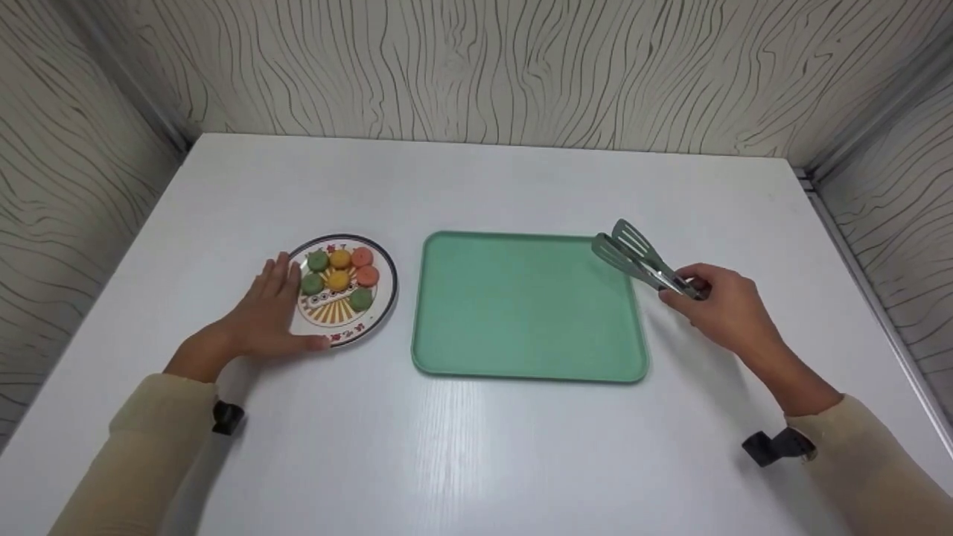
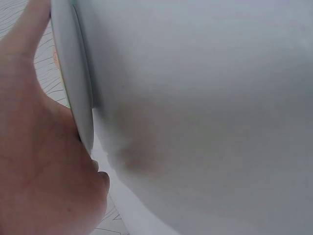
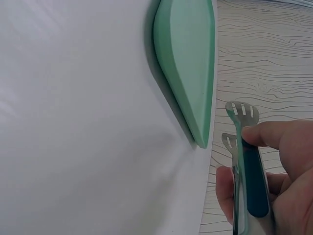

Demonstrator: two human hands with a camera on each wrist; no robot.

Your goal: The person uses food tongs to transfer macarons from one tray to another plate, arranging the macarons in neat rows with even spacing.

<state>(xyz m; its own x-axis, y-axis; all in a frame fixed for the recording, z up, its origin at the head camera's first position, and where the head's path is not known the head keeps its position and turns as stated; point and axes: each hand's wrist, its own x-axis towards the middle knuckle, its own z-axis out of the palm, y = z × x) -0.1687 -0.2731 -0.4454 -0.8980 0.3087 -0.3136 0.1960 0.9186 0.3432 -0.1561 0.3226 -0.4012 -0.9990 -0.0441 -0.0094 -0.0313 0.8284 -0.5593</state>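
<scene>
Near the left side in the head view, my left hand (image 1: 260,316) is spread along the near-left rim of a round patterned plate (image 1: 383,316). Its fingers and thumb look fairly straight and touch the edge; the left wrist view shows the plate (image 2: 73,78) edge-on beside the hand (image 2: 44,161). Small round macarons lie on it: green (image 1: 361,300), yellow (image 1: 338,281) and pink (image 1: 367,276). At the right, my right hand (image 1: 718,305) grips slotted tongs (image 1: 636,257) by their handles. The tong heads stand apart over the green tray's far right corner, holding nothing.
A flat green rectangular tray (image 1: 528,309) lies on the white table (image 1: 461,447), between the plate and the right hand. Nothing lies on the tray. Line-patterned panels (image 1: 476,67) stand along the table's back and sides.
</scene>
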